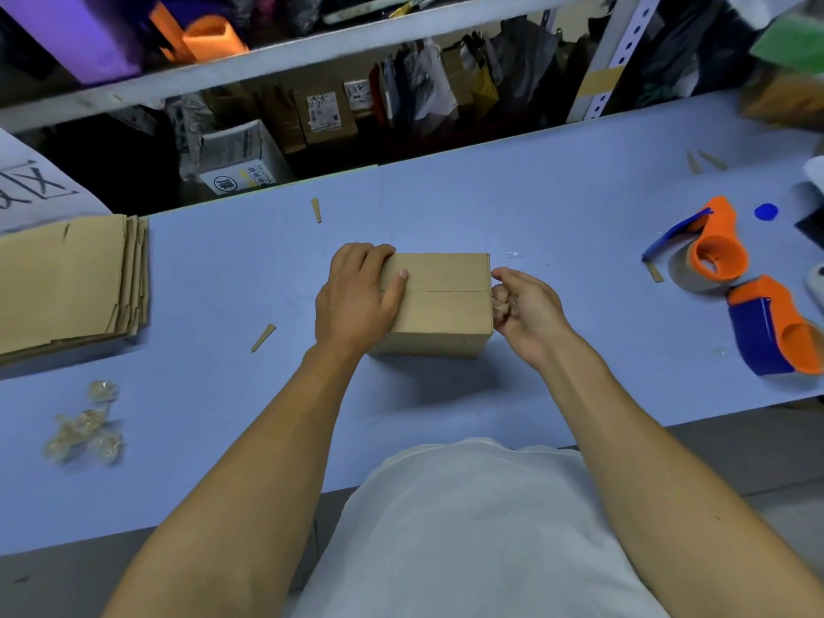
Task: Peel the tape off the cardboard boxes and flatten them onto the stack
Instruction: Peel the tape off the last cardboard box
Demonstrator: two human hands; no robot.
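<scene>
A small closed cardboard box sits in the middle of the blue table, its top flaps meeting in a seam. My left hand grips the box's left end, thumb on top, fingers over the far edge. My right hand is at the box's right end, fingers curled against that face; whether it pinches tape I cannot tell. A stack of flattened cardboard boxes lies at the left of the table.
Crumpled balls of clear tape lie near the front left. Two orange and blue tape dispensers rest at the right. Thin cardboard slivers are scattered about. Shelves with boxes and bags stand behind the table.
</scene>
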